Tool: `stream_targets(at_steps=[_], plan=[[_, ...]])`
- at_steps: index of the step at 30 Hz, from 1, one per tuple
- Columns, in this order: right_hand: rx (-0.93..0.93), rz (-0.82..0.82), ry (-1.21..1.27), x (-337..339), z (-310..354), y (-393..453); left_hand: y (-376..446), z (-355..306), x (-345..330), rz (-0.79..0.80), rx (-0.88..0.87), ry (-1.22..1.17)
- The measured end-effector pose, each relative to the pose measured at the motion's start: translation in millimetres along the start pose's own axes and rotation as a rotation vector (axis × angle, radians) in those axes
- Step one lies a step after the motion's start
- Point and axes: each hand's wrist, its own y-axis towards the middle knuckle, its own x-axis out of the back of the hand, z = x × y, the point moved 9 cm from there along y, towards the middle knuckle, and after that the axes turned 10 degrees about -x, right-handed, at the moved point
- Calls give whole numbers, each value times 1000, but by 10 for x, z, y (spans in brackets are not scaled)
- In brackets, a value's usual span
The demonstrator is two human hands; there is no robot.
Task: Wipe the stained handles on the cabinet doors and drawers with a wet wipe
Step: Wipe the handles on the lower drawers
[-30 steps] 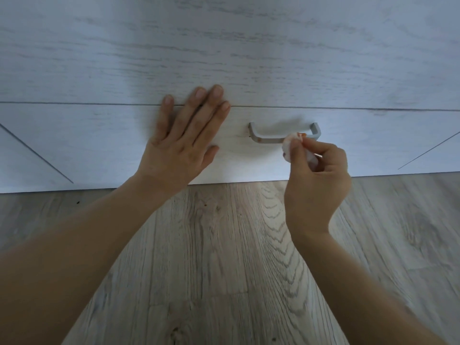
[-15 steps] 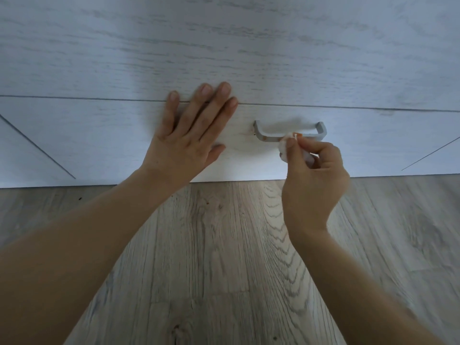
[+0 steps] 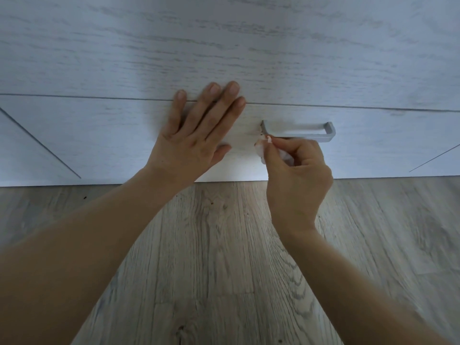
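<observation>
Wet wipe [image 3: 260,148] bunched, pinched in right hand [image 3: 297,175] fingers, pressed at left end of drawer handle [image 3: 298,131] to scrub stain. Left hand [image 3: 196,135] flat, fingers straight, on drawer front [image 3: 99,135], prob bracing drawer. Holds nothing.

Grey wood-grain floor [image 3: 224,257], white cabinet [image 3: 249,46] standing on it

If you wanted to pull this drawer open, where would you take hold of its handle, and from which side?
Probably the free right half of the handle, fingers hooking under the bar from below: it stands off the drawer front with a gap behind, and the right hand with the wipe crowds its left end.
</observation>
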Motion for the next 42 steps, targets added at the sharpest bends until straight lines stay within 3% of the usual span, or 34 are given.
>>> stream_targets(at_steps=[3,7,13,18,31,42], plan=[[-81,-48,45,41,-84,-17,1,16,7,-8,8,-13],[-4,22,-5,-116,100,-107,-4,-2,-6,-4,5,3],[-219,-24,99,-125,-39,-22,-7,9,7,13,-13,3],[-211,-23,86,-54,-110,-11,-12,32,23,40,-47,29],[-222,-260,171,695,-128,458,-2,57,104,83,-82,7],[-217,45,-150,650,151,475,69,153,337,186,-271,-69]])
